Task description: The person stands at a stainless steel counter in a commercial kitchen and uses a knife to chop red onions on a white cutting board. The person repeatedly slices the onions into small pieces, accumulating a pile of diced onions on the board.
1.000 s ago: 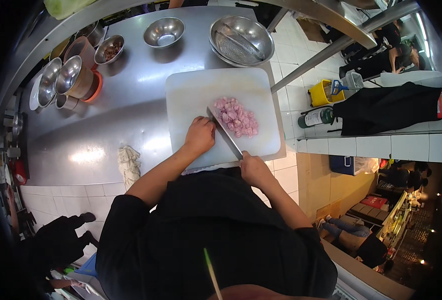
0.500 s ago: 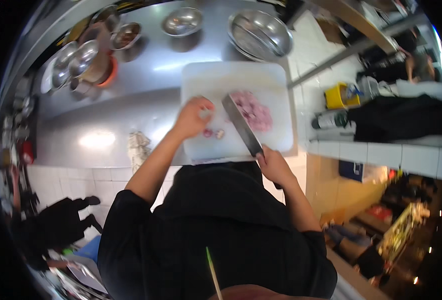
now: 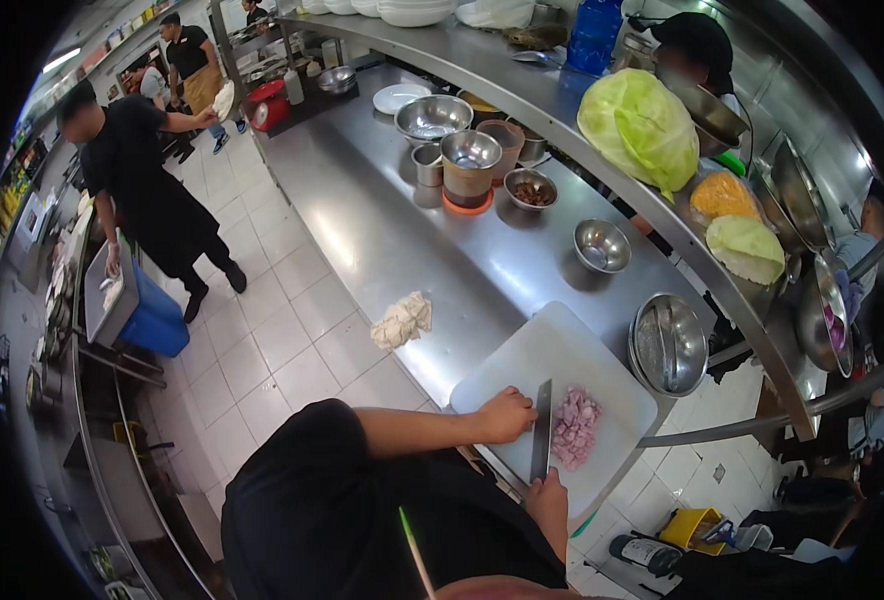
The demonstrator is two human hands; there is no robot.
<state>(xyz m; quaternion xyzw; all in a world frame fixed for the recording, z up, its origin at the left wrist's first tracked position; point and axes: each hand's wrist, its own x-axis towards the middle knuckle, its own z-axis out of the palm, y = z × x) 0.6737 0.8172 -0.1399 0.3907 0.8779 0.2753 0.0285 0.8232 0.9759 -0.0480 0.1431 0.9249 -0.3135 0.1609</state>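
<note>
On the cutting board, the knife has swung beside the left hand.

knife handle: hidden inside the right hand
left hand fingertips: curled under, unseen
small bowl contents: too small to tell

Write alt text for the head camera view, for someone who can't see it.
A person's right hand holds a knife on a white cutting board, beside a pile of chopped pink meat; the left hand rests on the board. Metal bowls stand on the steel counter.
</note>
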